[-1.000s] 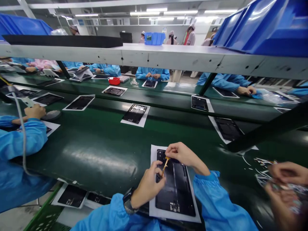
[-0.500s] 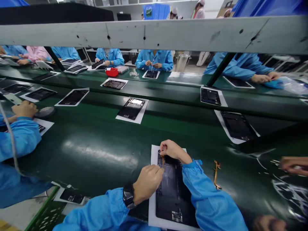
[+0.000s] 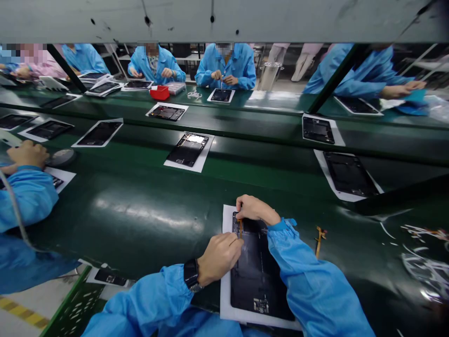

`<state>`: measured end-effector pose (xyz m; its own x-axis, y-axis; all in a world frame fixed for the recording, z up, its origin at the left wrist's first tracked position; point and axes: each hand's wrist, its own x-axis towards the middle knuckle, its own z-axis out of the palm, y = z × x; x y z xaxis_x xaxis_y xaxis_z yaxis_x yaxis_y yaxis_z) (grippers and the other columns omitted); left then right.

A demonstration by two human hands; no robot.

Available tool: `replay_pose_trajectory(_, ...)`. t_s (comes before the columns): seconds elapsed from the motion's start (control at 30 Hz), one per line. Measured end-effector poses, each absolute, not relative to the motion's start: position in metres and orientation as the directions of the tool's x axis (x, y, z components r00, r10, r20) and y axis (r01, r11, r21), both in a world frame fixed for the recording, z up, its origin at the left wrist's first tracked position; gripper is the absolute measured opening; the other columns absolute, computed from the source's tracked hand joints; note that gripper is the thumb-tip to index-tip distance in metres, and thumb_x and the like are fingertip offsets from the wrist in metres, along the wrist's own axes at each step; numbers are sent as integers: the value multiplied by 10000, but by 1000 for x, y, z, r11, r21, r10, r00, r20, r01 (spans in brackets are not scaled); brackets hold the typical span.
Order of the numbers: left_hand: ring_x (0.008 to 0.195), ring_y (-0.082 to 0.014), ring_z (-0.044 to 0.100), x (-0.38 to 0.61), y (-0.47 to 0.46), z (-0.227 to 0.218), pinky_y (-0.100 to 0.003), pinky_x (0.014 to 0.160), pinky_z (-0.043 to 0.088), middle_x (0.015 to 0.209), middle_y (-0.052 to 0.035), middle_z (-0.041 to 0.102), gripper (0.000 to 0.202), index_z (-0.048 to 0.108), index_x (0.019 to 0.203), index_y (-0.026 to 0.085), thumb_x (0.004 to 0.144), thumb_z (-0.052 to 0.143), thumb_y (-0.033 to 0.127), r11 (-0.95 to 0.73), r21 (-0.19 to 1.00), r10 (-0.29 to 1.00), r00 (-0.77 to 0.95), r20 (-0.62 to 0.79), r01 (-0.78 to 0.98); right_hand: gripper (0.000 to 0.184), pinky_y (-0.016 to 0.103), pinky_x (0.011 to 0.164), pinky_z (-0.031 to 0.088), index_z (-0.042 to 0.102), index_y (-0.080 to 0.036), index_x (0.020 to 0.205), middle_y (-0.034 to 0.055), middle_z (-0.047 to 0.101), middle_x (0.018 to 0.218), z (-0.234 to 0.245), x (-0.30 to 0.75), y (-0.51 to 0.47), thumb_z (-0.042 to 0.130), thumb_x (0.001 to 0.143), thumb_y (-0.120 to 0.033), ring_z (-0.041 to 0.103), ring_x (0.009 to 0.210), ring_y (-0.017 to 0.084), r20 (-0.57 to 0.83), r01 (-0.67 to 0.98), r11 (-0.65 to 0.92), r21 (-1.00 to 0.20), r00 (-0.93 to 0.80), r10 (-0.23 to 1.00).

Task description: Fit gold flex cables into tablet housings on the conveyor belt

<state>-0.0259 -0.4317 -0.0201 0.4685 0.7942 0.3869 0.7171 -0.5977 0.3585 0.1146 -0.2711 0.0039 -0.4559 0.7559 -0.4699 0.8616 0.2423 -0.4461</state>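
Note:
A black tablet housing [image 3: 257, 276] lies on a white sheet [image 3: 225, 299] right in front of me. An orange flex cable [image 3: 240, 228] runs along its upper left edge, between my two hands. My left hand [image 3: 220, 258], with a dark watch at the wrist, pinches the cable's near end. The fingers of my right hand [image 3: 255, 208] are pressed together on its far end at the housing's top corner. A second orange flex cable [image 3: 319, 241] lies on the green bench, just right of my right sleeve, which partly covers it.
Another tablet housing [image 3: 187, 149] sits on paper on the green belt ahead, and one more [image 3: 351, 173] at the right. White strips [image 3: 426, 271] are scattered at the far right. A co-worker's hand [image 3: 28, 154] works at the left. A grey beam [image 3: 224, 23] crosses overhead.
My view has tilted down slightly. My hands stay at the cable on the housing with little movement. A neighbour's hands at the far right have gone from view.

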Motion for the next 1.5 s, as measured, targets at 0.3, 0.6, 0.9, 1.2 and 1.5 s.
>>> replay_pose_trajectory(0.3, 821, -159, 645, -28, -432, -28, -280, 767, 525, 843, -51, 651, 210, 626, 984, 162, 988, 416, 166, -603, 400, 793, 460, 400, 691, 344, 229, 549, 314, 605, -228, 830, -17, 644, 775, 7, 128, -272, 824, 656, -427, 583, 695, 146, -414, 861, 334, -384, -483, 772)
replay_pose_trajectory(0.6, 798, -171, 661, -29, -432, -26, -293, 734, 514, 861, -52, 689, 201, 621, 1046, 152, 991, 427, 162, -607, 402, 789, 457, 411, 685, 335, 263, 638, 320, 549, -231, 1021, 49, 660, 1009, 11, 129, -299, 755, 781, -342, 628, 894, 227, -292, 815, 484, -318, -570, 768)
replay_pose_trajectory(0.9, 944, -173, 644, -31, -433, -26, -303, 822, 534, 1062, -71, 690, 190, 626, 1077, 162, 961, 479, 132, -603, 419, 790, 437, 430, 679, 286, 285, 613, 304, 526, -231, 1014, 29, 663, 998, -5, 140, -296, 704, 845, -377, 631, 831, 219, -198, 785, 523, -332, -600, 775)
replay_pose_trajectory(1.2, 970, -162, 667, -31, -434, -30, -294, 833, 571, 1083, -38, 722, 179, 647, 1063, 147, 973, 493, 156, -669, 328, 729, 506, 460, 667, 326, 267, 613, 303, 531, -243, 1026, 8, 666, 895, -1, 145, -290, 740, 811, -373, 631, 822, 211, -221, 743, 510, -433, -636, 739)
replay_pose_trajectory(1.5, 1008, -194, 647, -31, -438, -28, -332, 827, 576, 1139, -51, 704, 166, 646, 1054, 125, 967, 505, 138, -688, 253, 715, 576, 397, 680, 350, 258, 585, 268, 535, -246, 1016, 1, 665, 872, -2, 145, -290, 764, 789, -383, 623, 800, 208, -215, 756, 487, -438, -613, 760)
